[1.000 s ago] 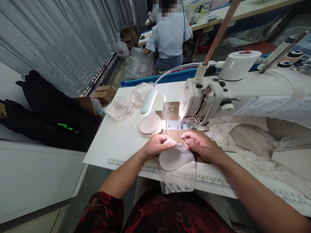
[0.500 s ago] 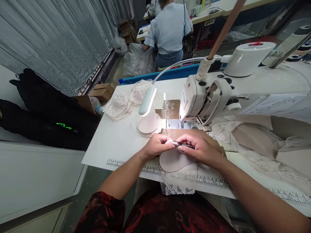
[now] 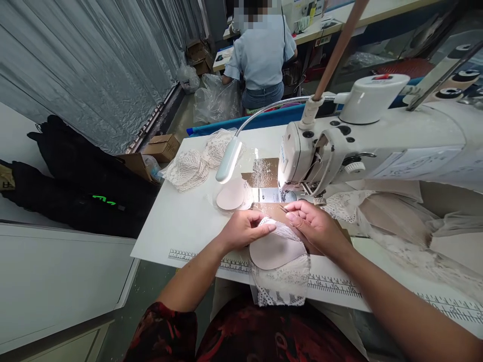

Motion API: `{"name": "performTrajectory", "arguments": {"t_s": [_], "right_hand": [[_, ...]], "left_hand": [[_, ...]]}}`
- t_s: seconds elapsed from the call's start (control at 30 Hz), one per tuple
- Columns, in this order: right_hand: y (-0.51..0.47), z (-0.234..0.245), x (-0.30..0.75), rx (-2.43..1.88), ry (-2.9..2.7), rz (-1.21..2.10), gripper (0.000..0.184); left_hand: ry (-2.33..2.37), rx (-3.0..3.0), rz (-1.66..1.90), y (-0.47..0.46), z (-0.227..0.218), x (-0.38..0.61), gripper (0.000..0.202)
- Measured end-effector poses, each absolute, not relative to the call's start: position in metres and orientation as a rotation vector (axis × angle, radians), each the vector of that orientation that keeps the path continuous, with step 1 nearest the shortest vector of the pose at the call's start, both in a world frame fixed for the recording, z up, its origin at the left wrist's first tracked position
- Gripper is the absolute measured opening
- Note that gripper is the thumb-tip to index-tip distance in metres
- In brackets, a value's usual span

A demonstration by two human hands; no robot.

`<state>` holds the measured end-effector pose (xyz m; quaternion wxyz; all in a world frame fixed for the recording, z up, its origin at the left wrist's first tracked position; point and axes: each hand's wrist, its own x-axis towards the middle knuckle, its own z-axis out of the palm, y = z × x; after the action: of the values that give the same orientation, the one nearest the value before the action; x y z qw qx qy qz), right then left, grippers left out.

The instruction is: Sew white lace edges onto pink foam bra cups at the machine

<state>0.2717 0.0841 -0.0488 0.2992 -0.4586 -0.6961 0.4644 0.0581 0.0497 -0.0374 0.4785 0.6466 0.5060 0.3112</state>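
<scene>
Both hands [image 3: 245, 229] pinch lace [image 3: 281, 279] above printed ruler markings [image 3: 332, 286].

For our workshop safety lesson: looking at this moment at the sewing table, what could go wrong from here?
1. The right hand works close in front of the sewing machine needle area; fingers could stray under it.
2. The lace hangs over the table edge and might slide or snag.
3. The left hand only pinches the lace on the beige cup, so the layers may shift out of line.
</scene>
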Motion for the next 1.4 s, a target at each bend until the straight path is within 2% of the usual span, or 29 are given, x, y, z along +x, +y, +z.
{"name": "performTrajectory", "arguments": {"t_s": [0.13,0.2,0.27,0.33,0.43,0.53,0.6,0.7,0.73,0.87,0.97,1.17,1.33,1.4], "right_hand": [[0.075,-0.05,0.268,-1.104,-2.19,0.821,0.038],[0.069,-0.05,0.262,-0.866,-2.474,0.709,0.032],[0.066,-0.05,0.257,-0.689,-2.71,0.672,0.028],[0.067,-0.049,0.26,-0.704,-2.832,0.668,0.02],[0.074,-0.044,0.274,-0.997,-2.819,0.721,0.012],[0.085,-0.036,0.286,-1.18,-2.603,0.888,0.014],[0.092,-0.032,0.284,-1.212,-2.368,1.078,0.022],[0.095,-0.03,0.265,-1.251,-2.135,1.291,0.047],[0.095,-0.031,0.257,-1.233,-2.109,1.331,0.05],[0.089,-0.039,0.235,-1.156,-2.035,1.383,0.025],[0.087,-0.044,0.235,-1.167,-1.935,1.471,0.029],[0.09,-0.039,0.246,-1.07,-1.825,1.728,0.022],[0.092,-0.035,0.251,-1.122,-1.834,1.749,0.023],[0.092,-0.036,0.255,-1.152,-1.904,1.736,0.023]], "left_hand": [[1.62,2.031,0.882,0.068,-0.021,0.037,0.026],[1.735,2.008,0.893,0.087,-0.018,0.025,0.032],[1.843,1.83,0.76,0.105,-0.02,0.015,0.045],[1.861,1.667,0.658,0.116,-0.023,0.007,0.05],[1.758,1.57,0.599,0.113,-0.028,0.004,0.035],[1.632,1.497,0.571,0.099,-0.03,0.007,0.025],[1.534,1.417,0.62,0.091,-0.029,0.011,0.029],[1.352,1.263,0.741,0.087,-0.03,0.017,0.034],[1.309,1.227,0.766,0.087,-0.031,0.019,0.035],[1.269,1.23,0.755,0.088,-0.035,0.021,0.037],[1.271,1.294,0.73,0.088,-0.036,0.018,0.036],[1.225,1.58,0.665,0.088,-0.034,0.013,0.017],[1.163,1.708,0.561,0.088,-0.033,0.008,0.045],[1.153,1.674,0.504,0.089,-0.033,0.002,0.05]]}}
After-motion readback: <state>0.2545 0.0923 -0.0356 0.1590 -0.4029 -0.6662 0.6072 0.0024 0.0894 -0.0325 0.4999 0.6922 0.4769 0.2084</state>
